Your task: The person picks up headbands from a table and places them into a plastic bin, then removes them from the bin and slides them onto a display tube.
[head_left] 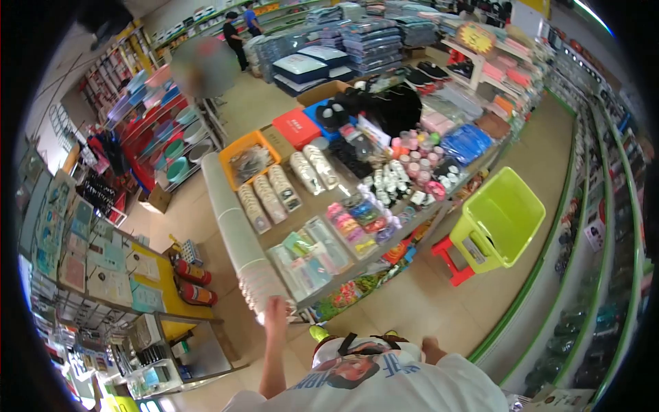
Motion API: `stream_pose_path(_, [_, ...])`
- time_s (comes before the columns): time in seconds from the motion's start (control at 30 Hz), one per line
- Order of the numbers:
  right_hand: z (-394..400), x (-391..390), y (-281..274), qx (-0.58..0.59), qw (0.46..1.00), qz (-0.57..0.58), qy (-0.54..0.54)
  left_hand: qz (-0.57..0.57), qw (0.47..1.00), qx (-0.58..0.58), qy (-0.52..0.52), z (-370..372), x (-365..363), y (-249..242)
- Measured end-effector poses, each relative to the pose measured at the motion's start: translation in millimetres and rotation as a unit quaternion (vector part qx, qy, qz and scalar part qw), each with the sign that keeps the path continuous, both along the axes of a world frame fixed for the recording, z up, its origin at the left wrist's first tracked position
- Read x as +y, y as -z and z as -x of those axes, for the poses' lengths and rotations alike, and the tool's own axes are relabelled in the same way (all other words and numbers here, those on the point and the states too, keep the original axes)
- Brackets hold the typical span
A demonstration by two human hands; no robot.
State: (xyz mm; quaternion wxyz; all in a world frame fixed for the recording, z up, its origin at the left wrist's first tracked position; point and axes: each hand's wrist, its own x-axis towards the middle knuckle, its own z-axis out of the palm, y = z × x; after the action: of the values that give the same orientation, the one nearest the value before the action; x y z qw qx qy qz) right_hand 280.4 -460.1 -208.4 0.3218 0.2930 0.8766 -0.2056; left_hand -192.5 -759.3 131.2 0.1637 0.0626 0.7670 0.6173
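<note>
My left hand (276, 310) is at the near left corner of the display table, by the end of a long pale roll (233, 213) lying along the table's left edge. Its fingers are too small and blurred to make out. Low by my right side is my right hand (432, 349), near my shirt, its fingers mostly hidden. Closest on the table are clear packs of pastel items (305, 257), with colourful hair ties (353, 223) beside them. Behind these lie long white packs (278, 192) and an orange tray (250, 159) of small packets.
A lime-green basket (504, 213) rests on a red stool (453, 262) at the right. Green-edged shelves (583, 275) curve along the far right. Fire extinguishers (199, 294) stand by the left rack. Two people (235, 40) are in the back, near stacked bedding (374, 48).
</note>
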Motion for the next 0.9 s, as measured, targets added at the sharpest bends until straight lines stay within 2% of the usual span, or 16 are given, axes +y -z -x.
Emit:
stream_pose_path(0.03, [-62.9,-13.2,-24.8,-0.013,0.998,0.060,-0.031,0.028,0.996,-0.012,0.081,-25.4,32.5,15.7])
stream_pose_path(0.07, [-100.9,-26.4,-42.0,0.047,0.966,0.177,0.183,0.057,0.985,-0.022,0.162,-51.4,64.2,26.6])
stream_pose_path(0.1, [-132.7,-39.8,-56.7,0.104,0.871,0.283,0.388,0.060,0.967,-0.045,0.242,-81.7,96.6,23.3])
stream_pose_path(0.17, [-160.1,-46.2,-69.4,0.148,0.691,0.329,0.627,0.075,0.916,-0.029,0.394,-120.5,150.0,25.1])
stream_pose_path(0.23, [-184.1,-50.8,-53.6,0.118,0.621,0.242,0.736,0.096,0.843,0.040,0.528,-149.2,188.4,45.2])
stream_pose_path(0.3, [-218.7,-38.9,-19.8,0.180,0.564,0.300,0.748,0.115,0.809,-0.023,0.576,-166.9,229.7,44.9])
stream_pose_path(0.37, [-198.9,-26.2,-29.1,0.207,0.462,0.242,0.828,0.114,0.778,-0.089,0.611,-175.1,274.1,37.8])
stream_pose_path(0.4, [-190.6,-22.7,-24.5,0.237,0.430,0.237,0.838,0.145,0.765,-0.038,0.626,-176.1,295.4,38.9])
stream_pose_path(0.5, [-148.4,6.2,-24.1,0.264,0.390,0.293,0.832,0.216,0.715,0.032,0.664,-187.3,372.8,18.5])
stream_pose_path(0.53, [-133.2,15.3,-10.1,0.279,0.437,0.279,0.808,0.206,0.709,0.052,0.672,-189.2,395.7,27.4])
stream_pose_path(0.57, [-129.8,20.6,57.1,0.276,0.544,0.256,0.750,0.194,0.707,0.073,0.677,-189.7,419.2,39.2])
stream_pose_path(0.63, [-110.1,52.9,17.6,0.272,0.674,0.210,0.654,0.165,0.697,0.094,0.691,-201.7,466.7,52.9])
stream_pose_path(0.67, [-113.2,66.8,13.1,0.302,0.649,0.199,0.670,0.145,0.691,0.097,0.702,-208.9,494.6,55.3])
stream_pose_path(0.73, [-125.9,107.3,-9.1,0.226,0.578,0.148,0.770,0.122,0.671,0.095,0.726,-223.0,553.5,58.2])
stream_pose_path(0.83, [-162.2,167.7,-39.3,0.180,0.548,0.126,0.807,0.095,0.642,0.089,0.755,-241.4,642.3,65.5])
stream_pose_path(0.9, [-158.0,223.0,-95.9,0.287,0.473,0.101,0.826,0.088,0.643,0.085,0.756,-249.3,697.6,70.5])
